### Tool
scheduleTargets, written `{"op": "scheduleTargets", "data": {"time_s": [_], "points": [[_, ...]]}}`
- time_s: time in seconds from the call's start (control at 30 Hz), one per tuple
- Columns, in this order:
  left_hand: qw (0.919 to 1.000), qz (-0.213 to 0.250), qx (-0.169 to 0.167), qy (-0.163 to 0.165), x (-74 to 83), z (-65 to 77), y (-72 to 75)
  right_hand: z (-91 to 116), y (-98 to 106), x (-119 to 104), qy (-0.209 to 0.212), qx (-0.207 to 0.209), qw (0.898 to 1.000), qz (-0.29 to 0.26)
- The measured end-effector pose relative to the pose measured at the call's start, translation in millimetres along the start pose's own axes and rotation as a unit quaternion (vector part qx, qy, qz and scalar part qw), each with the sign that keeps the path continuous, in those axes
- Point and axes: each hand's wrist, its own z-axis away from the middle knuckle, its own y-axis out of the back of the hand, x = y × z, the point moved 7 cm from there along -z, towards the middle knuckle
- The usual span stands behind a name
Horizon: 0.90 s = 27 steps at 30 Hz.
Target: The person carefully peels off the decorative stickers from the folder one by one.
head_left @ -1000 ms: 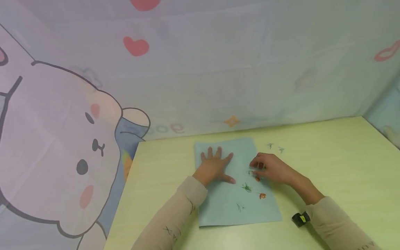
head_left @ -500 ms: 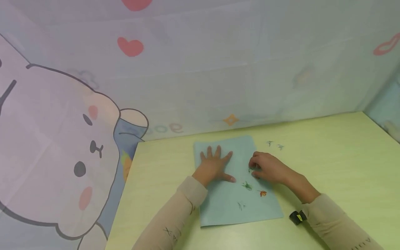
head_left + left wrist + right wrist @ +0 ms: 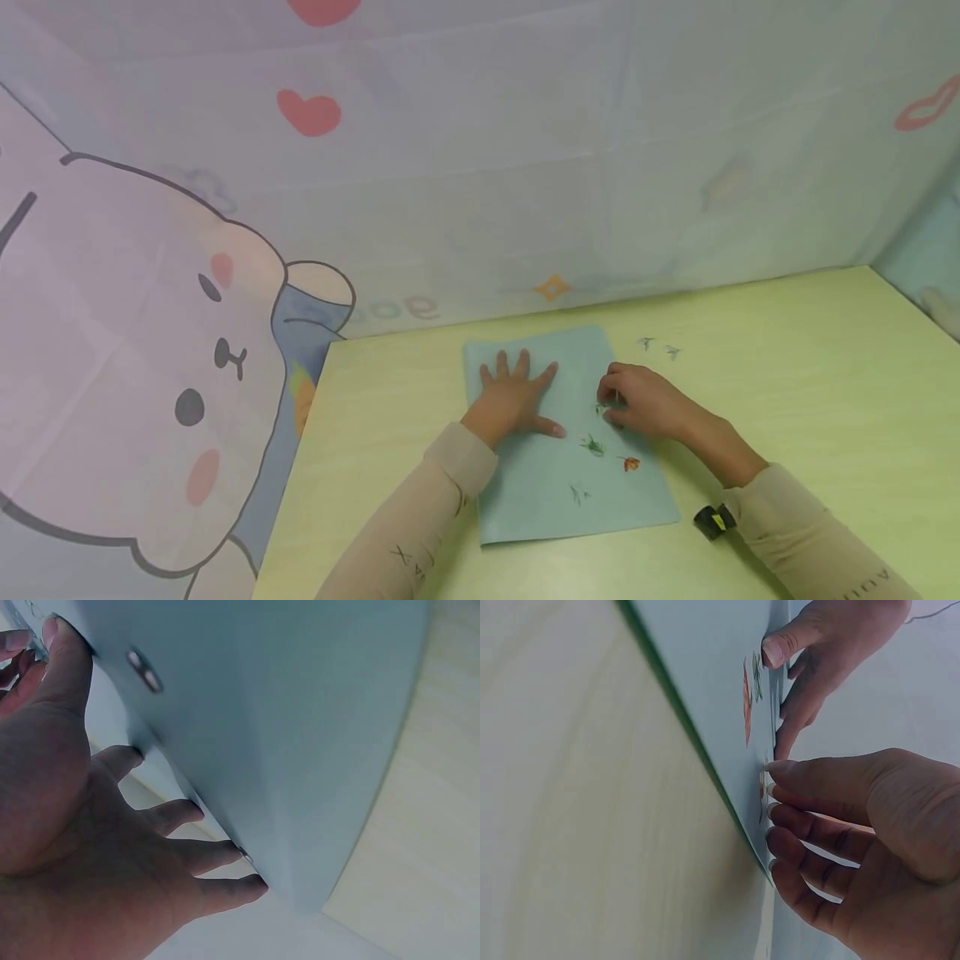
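Observation:
A light blue sheet [image 3: 540,512], like a paper or thin folder, lies on the table. My left hand [image 3: 510,402] rests flat on its upper left part, fingers spread; in the left wrist view the fingertips [image 3: 251,889] touch its surface. At the sheet's right edge, my right hand [image 3: 654,404] pinches a small green plant sticker [image 3: 600,409], partly hidden by the fingers. Its thumb and fingertips meet right at the surface in the right wrist view. Below are a green leaf sticker [image 3: 593,446], an orange flower sticker [image 3: 632,464] and a pale sprig sticker [image 3: 578,494].
Two small sprig pieces [image 3: 646,342] lie on the yellow-green table [image 3: 795,367] beyond the right hand. A black device [image 3: 712,522] sits by the right cuff. Behind the table hangs a cartoon-printed cloth [image 3: 480,167].
The right hand has curled its fingers in closer around the green sticker, now covering the orange bit that showed beside it. The left hand stays in place; the head view has shifted slightly.

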Motion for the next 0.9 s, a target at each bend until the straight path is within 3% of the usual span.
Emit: {"op": "scheduleTargets", "data": {"time_s": [0.9], "points": [[0.9999, -0.005, -0.008, 0.002, 0.6, 5.9, 2.9, 2.1, -2.6, -3.4, 0.001, 0.002, 1.0, -0.007]]}}
